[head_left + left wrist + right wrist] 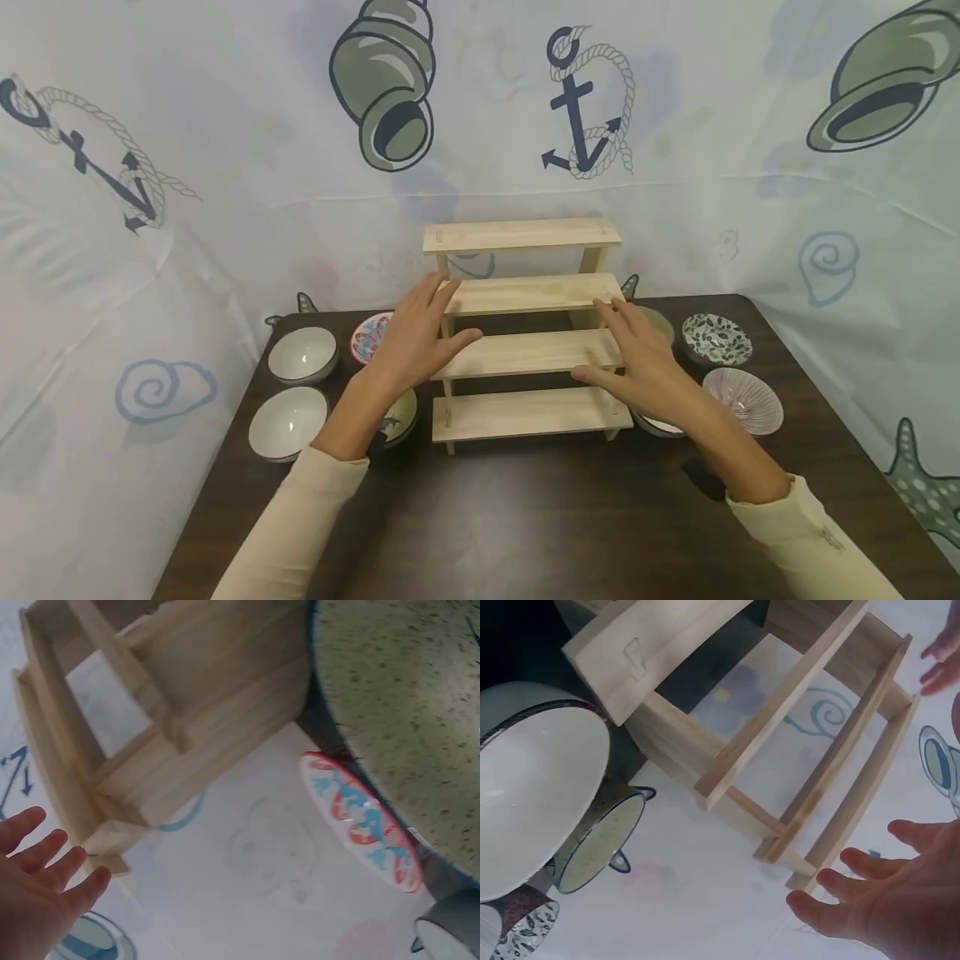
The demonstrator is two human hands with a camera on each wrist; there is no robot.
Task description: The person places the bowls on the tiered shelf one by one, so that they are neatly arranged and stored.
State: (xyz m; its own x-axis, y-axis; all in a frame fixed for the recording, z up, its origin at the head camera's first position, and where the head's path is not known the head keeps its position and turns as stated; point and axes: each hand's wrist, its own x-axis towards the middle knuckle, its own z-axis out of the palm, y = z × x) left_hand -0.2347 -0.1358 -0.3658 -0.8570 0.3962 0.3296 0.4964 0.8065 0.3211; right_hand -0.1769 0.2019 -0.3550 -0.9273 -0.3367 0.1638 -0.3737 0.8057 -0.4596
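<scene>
A stepped wooden display stand point(532, 354) with several plank tiers stands on the table. My left hand point(412, 337) is at its left side, fingers loosely spread and thumb out; the left wrist view shows the same hand point(45, 885) holding nothing. On the stand's right side, my right hand point(641, 362) mirrors it with relaxed fingers, and the right wrist view shows that hand point(892, 892) bare too. I cannot tell whether any fingertip touches the wood. Partly behind the left arm are a speckled bowl point(405, 712) and a red-and-blue patterned dish point(364, 821).
Two white bowls point(288, 422) sit at the table's left. Towards the right are a black-and-white leaf-patterned bowl point(716, 339), a pinkish ribbed bowl point(746, 402), a green bowl point(604, 844) with small handles and a dark-rimmed white bowl point(540, 795). Printed cloth point(480, 108) hangs behind.
</scene>
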